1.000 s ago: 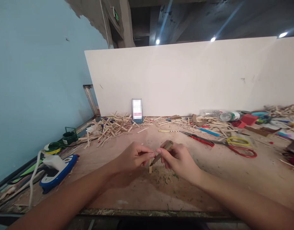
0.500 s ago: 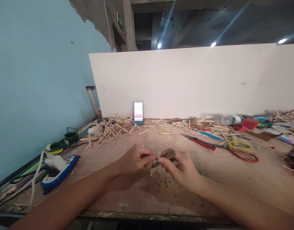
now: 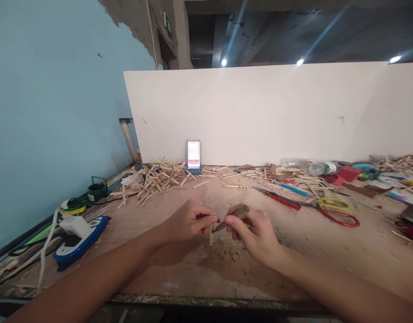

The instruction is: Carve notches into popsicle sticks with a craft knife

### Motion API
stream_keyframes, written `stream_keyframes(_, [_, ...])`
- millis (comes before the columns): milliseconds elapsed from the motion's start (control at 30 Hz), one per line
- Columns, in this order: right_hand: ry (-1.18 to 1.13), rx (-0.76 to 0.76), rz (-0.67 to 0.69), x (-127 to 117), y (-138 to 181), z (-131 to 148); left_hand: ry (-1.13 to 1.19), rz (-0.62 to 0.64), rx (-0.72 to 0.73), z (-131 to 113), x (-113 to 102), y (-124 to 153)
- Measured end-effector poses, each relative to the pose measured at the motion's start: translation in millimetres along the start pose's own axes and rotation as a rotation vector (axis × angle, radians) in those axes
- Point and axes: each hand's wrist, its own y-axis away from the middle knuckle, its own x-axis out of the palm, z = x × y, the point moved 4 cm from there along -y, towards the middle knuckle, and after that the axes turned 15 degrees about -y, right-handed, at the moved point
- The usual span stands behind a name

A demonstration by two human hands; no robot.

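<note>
Over the middle of the worktable, my left hand (image 3: 189, 222) pinches the top of a short, narrow wooden strip (image 3: 211, 237) between thumb and fingers. The strip points downward. My right hand (image 3: 258, 229) is closed around a thick brown stick-like tool (image 3: 240, 213) with a rounded end, held at a slant. Its tapered tip meets or comes very near the strip just beside my left fingertips; whether they touch I cannot tell. Small dark green shavings (image 3: 230, 255) lie scattered on the tabletop below both hands.
Thin wooden sticks (image 3: 159, 181) are heaped at the back. A phone (image 3: 193, 154) stands against the white partition (image 3: 240, 116). Rightward lie red-handled pliers (image 3: 283, 200), scissors (image 3: 339, 211), a blue pen-like rod (image 3: 291, 188) and plastic bottles (image 3: 322, 168). A power strip (image 3: 80, 242) sits left.
My right hand has drawn slightly away from my left fingertips, and the brown tool has swung to a clearer slant, its rounded end now higher and further right. My left hand keeps its pinch.
</note>
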Motion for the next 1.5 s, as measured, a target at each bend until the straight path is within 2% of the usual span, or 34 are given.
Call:
stream_keyframes(100, [0.004,-0.017,-0.057,-3.8,0.8,1.9,0.008,0.003,0.016,-1.1,-0.3,-0.8])
stream_keyframes(267, [0.002,0.014,0.016,0.9,0.1,-0.8,0.012,0.0,0.02,-2.6,-1.6,-1.1])
stream_keyframes(433, [-0.005,0.005,-0.06,-2.4,1.8,-2.0,0.011,-0.003,0.033,-1.3,-0.2,0.0])
stream_keyframes(600, [0.013,0.052,0.01,0.7,0.8,-5.3,0.002,-0.011,0.024,0.3,-0.2,0.3])
stream_keyframes(767, [0.02,0.051,-0.063,-4.3,0.9,-7.4,-0.002,-0.006,0.028,-0.4,-0.1,-0.4])
stream_keyframes(933, [0.031,0.084,0.071,8.1,2.0,-11.7,0.001,-0.006,0.031,-0.4,-0.3,-0.4])
stream_keyframes(1133, [0.017,0.05,-0.062,-1.1,2.9,-6.2,0.003,-0.01,0.034,-3.1,-0.7,0.4])
stream_keyframes(1333, [0.02,0.075,-0.024,1.1,0.8,-7.3,0.0,-0.007,0.029,-3.4,-0.8,-0.2])
stream_keyframes(1500, [0.017,0.066,-0.097,-4.3,1.7,-5.4,-0.002,-0.004,0.029,-3.0,-0.8,-0.4])
